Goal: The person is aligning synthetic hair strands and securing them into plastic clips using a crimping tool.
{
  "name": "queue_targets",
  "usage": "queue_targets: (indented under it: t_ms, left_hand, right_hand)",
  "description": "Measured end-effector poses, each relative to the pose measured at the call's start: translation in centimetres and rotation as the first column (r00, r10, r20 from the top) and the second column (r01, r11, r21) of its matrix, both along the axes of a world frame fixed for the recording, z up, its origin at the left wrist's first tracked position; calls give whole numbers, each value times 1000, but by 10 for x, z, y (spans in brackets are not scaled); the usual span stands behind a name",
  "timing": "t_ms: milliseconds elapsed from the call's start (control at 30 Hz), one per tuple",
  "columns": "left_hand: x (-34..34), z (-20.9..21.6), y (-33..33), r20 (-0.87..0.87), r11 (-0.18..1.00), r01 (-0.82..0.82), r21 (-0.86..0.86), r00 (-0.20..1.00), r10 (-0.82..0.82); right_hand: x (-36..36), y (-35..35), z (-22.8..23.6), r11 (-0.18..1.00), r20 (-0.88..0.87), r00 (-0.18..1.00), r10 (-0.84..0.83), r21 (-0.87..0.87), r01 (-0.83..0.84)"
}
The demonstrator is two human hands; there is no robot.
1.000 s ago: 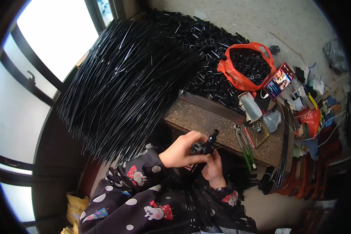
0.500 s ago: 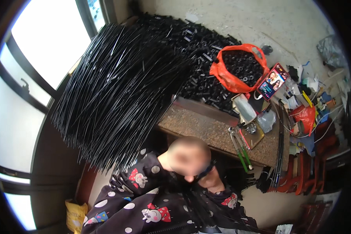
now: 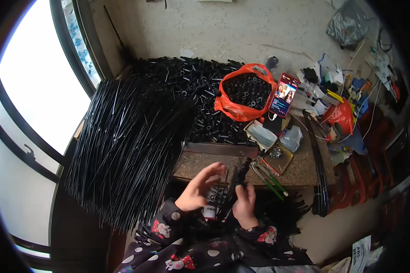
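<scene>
My right hand (image 3: 244, 204) is closed around a bundle of thin black rods (image 3: 239, 175), with the thumb lying along its side. Dark, thicker pieces show at the bundle's upper end; their exact kind I cannot make out. To its left, my left hand (image 3: 197, 189) is raised with fingers apart and curved, holding nothing and not touching the bundle. Both hands are in front of the brown speckled tabletop (image 3: 200, 164). A large spread of long thin black rods (image 3: 127, 150) lies left of my left hand.
Small black tubular parts (image 3: 205, 86) heap behind a low metal strip (image 3: 218, 149). A red plastic bag (image 3: 234, 111) holds black rings. Green-handled pliers (image 3: 273, 185), a shallow tray (image 3: 284, 161) and a propped phone (image 3: 284, 95) sit at the right. More black rods (image 3: 321, 182) overhang the table's right end.
The view has tilted up, showing more wall. Earlier my hands were close together under a blurred patch; now they are apart, the left one open and the right one visibly gripping the bundle.
</scene>
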State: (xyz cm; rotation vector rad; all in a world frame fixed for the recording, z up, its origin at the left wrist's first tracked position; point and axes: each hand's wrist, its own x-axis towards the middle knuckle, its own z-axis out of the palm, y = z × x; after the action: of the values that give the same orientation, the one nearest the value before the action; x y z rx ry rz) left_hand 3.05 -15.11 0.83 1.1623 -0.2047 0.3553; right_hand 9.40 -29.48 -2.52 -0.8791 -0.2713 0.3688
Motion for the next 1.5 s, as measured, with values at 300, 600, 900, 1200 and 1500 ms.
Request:
queue_targets:
  t_ms: [300, 600, 900, 1200, 1500]
  left_hand:
    - [-7, 13, -1, -189, 945, -153, 290, 958, 213]
    - [-11, 9, 18, -80, 946, 169, 277, 985, -152]
    - [-23, 6, 17, -194, 947, 28, 320, 980, 37]
    - [-23, 13, 22, -158, 940, 24, 339, 987, 32]
    - [-26, -4, 25, -189, 990, 51, 132, 982, -25]
  right_hand:
    - [-2, -12, 13, 899, 509, 818, 268, -437, -22]
    - [18, -8, -12, 787, 185, 765, 617, -149, -599]
    - [17, -1, -13, 855, 167, 840, 516, -156, -495]
    - [8, -2, -4, 901, 310, 856, 414, -271, -338]
    - [1, 3, 10, 858, 188, 862, 471, -325, -398]
